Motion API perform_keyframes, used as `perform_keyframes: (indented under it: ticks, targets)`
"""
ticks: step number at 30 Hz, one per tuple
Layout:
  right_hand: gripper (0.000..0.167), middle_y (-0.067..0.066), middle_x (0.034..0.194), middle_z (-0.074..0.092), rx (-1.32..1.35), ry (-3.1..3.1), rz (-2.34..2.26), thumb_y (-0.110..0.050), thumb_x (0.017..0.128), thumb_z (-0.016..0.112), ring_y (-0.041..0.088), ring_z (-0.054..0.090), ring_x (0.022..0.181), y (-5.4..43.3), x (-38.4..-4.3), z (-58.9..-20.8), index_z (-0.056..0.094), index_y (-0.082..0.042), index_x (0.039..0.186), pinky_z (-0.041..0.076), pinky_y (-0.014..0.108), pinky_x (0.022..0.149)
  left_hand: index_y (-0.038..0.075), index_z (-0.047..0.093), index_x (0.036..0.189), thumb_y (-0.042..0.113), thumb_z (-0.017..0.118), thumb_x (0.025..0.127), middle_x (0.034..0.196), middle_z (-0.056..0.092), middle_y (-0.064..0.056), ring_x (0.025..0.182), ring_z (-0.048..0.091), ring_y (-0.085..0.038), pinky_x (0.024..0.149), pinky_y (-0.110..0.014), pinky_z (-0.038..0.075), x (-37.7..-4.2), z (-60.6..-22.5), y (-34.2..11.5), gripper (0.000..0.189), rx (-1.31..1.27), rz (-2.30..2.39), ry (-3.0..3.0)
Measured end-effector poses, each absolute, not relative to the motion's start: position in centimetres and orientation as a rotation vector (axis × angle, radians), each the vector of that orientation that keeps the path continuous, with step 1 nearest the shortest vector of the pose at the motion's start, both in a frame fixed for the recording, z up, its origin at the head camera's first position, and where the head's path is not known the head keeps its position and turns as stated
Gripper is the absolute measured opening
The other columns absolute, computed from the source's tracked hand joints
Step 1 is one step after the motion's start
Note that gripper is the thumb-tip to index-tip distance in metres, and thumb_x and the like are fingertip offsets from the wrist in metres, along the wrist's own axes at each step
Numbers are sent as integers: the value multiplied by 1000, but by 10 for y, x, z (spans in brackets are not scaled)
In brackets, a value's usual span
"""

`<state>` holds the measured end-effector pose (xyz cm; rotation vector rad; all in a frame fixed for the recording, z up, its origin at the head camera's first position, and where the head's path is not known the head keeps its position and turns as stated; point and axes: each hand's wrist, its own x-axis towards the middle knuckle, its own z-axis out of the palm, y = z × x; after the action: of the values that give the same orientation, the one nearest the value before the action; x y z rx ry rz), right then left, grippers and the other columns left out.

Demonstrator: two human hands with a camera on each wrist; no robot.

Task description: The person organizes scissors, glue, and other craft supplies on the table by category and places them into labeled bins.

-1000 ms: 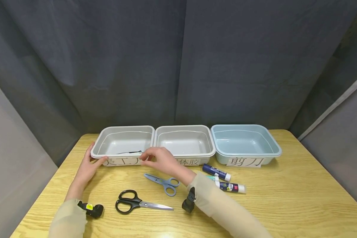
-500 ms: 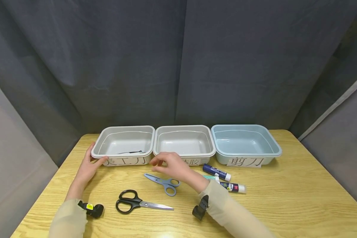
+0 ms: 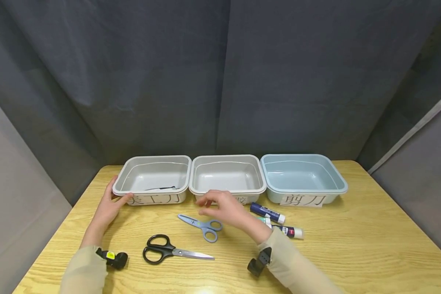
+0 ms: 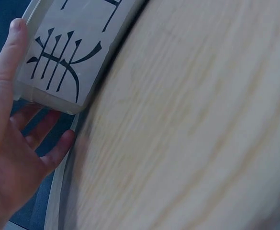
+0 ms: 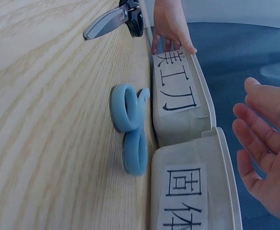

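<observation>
My left hand (image 3: 108, 210) holds the near left corner of the left grey bin (image 3: 154, 163), its thumb at the front rim and its fingers round the side. A thin dark tool (image 3: 169, 188) lies in that bin, partly hidden by the front wall. In front of the middle grey bin (image 3: 228, 162), my right hand (image 3: 224, 208) hovers with loosely bent fingers and nothing between them. Just below its fingertips lie blue scissors (image 3: 192, 221), blades pointing left. Black-handled scissors (image 3: 174, 252) lie closer to me, blades pointing right.
Right of my right hand lie a dark blue glue stick (image 3: 262, 211), another dark one (image 3: 286, 231) with a white cap, and a green one (image 3: 265, 221) partly hidden by my wrist. A light blue bin (image 3: 297, 164) ends the row. All bins carry front labels.
My right hand has drawn back from the front of the left bin, moving right and slightly nearer to me. The left hand has stayed at the bin's corner.
</observation>
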<state>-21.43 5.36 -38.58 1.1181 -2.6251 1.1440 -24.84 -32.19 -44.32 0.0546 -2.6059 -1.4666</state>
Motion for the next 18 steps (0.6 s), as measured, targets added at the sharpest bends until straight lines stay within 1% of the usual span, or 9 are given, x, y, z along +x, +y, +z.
perform_keyframes:
  ticks: [3, 7, 14, 18]
  targets:
    - [22, -1, 95, 67, 1130, -2622, 1133, -22, 81, 69, 11, 60, 85, 60, -213, -386, 67, -13, 101, 49, 27, 77, 19, 2, 148, 38, 61, 85, 143, 24, -25, 121, 31, -40, 99, -59, 22, -249, -444, -322, 88, 48, -1470, -2599]
    - [23, -2, 95, 67, 1131, -2615, 1120, -22, 80, 69, 11, 59, 86, 69, -212, -386, 67, -12, 102, 48, 28, 79, 19, 2, 148, 38, 61, 85, 143, 24, -24, 121, 31, -40, 99, -59, 22, -249, -445, -322, 88, 47, -1480, -2592]
    - [25, -3, 99, 67, 1098, -2627, 1156, -22, 80, 69, 11, 59, 88, 85, -206, -384, 67, -16, 105, 49, 34, 80, 20, 1, 148, 39, 61, 85, 144, 23, -24, 122, 31, -40, 99, -58, 22, -249, -444, -322, 89, 58, -1481, -2600]
    - [25, -4, 99, 66, 1075, -2620, 1154, -22, 80, 69, 13, 59, 89, 94, -205, -383, 66, -16, 105, 49, 33, 80, 21, 0, 148, 39, 61, 85, 145, 21, -23, 122, 30, -40, 100, -59, 21, -249, -444, -322, 89, 62, -1480, -2608]
